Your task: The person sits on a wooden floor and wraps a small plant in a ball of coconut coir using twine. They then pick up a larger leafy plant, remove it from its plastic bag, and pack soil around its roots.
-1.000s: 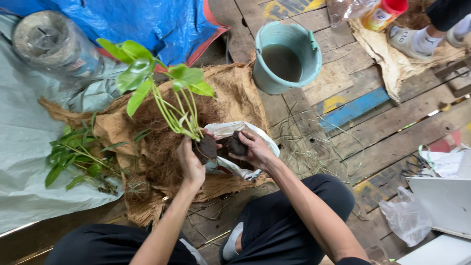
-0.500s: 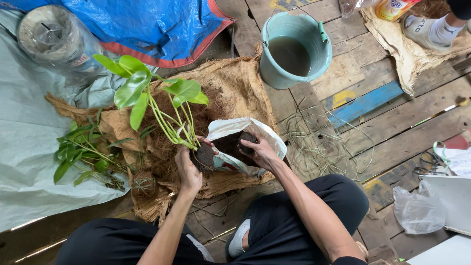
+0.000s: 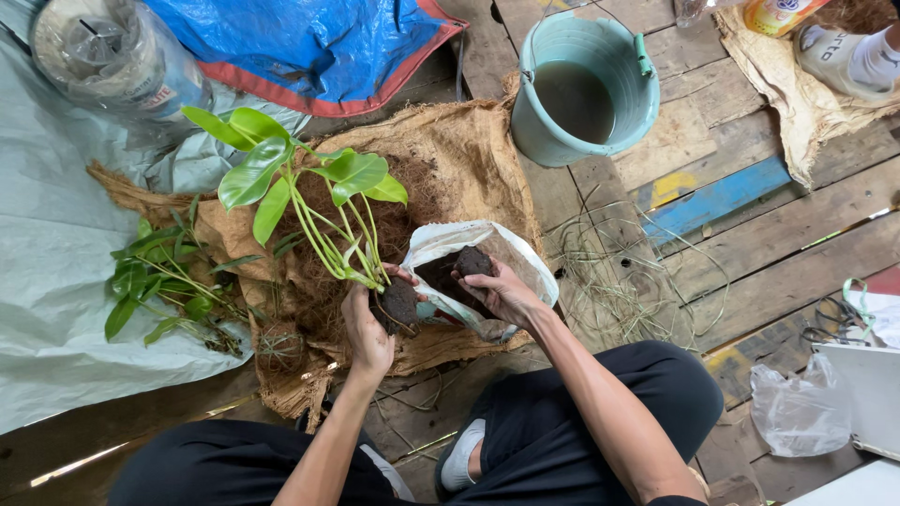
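Observation:
My left hand [image 3: 367,330] grips a green-leaved plant [image 3: 309,192] at its base, where a dark ball of soil [image 3: 399,302] clings to the roots. My right hand [image 3: 502,290] holds a clump of dark soil [image 3: 473,260] just above the open mouth of a white plastic bag [image 3: 441,245] filled with soil. Both hands work over a brown burlap sheet [image 3: 450,159] covered with coconut fibre. I sit with my legs in dark trousers on wooden planks.
A teal bucket [image 3: 586,84] with murky water stands behind the bag. More leafy plants [image 3: 159,286] lie on the left by a grey tarp [image 3: 47,281]. A blue tarp [image 3: 300,42], a clear container [image 3: 103,56], another person's shoe [image 3: 844,56] and a plastic bag [image 3: 802,408] surround me.
My right hand has lifted a clump of soil out of the white bag, toward the root ball. The left hand keeps hold of the plant.

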